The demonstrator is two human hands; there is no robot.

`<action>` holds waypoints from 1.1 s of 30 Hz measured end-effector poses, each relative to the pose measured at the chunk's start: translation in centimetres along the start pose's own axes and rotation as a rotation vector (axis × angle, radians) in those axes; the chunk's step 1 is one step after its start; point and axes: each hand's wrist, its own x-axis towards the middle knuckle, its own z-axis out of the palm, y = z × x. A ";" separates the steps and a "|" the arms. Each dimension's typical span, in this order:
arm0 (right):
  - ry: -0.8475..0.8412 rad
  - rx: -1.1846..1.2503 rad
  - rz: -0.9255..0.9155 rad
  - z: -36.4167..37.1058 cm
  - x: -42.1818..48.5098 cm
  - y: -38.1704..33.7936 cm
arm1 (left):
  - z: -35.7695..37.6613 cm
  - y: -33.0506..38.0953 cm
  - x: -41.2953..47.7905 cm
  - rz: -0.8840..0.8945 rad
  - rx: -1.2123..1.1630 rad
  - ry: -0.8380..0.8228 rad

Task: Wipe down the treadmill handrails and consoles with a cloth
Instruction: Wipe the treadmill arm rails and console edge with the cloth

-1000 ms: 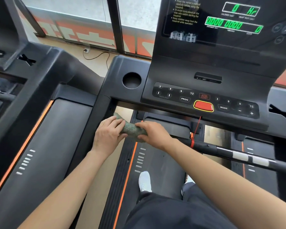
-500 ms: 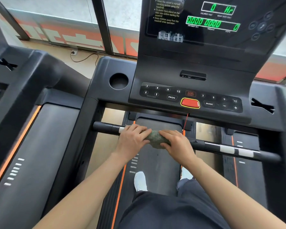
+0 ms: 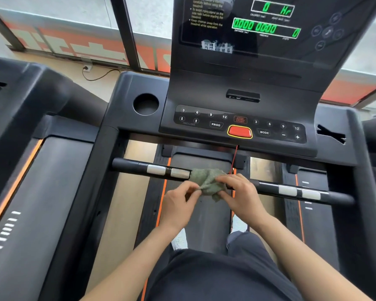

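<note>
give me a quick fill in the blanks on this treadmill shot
1. The left hand and right hand pinch a ____ cloth on the handrail.
2. The big button on the console is ____.
3. The cup holder is on the console's ____ side.
Missing words: green; red; left.

Black treadmill handrail [image 3: 130,165], green cloth [image 3: 204,181] draped over its middle

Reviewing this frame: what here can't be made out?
Head view only.
Handrail middle: covered by the cloth, left hand and right hand.
Console top: cut off by the upper frame edge.
Readout labels: too small and blurred to read.
Red cord lower end: behind the right hand.
</note>
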 end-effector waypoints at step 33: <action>-0.338 -0.280 -0.063 2.1 4.1 1.5 | -5.2 -2.7 2.6 -0.914 -1.629 0.270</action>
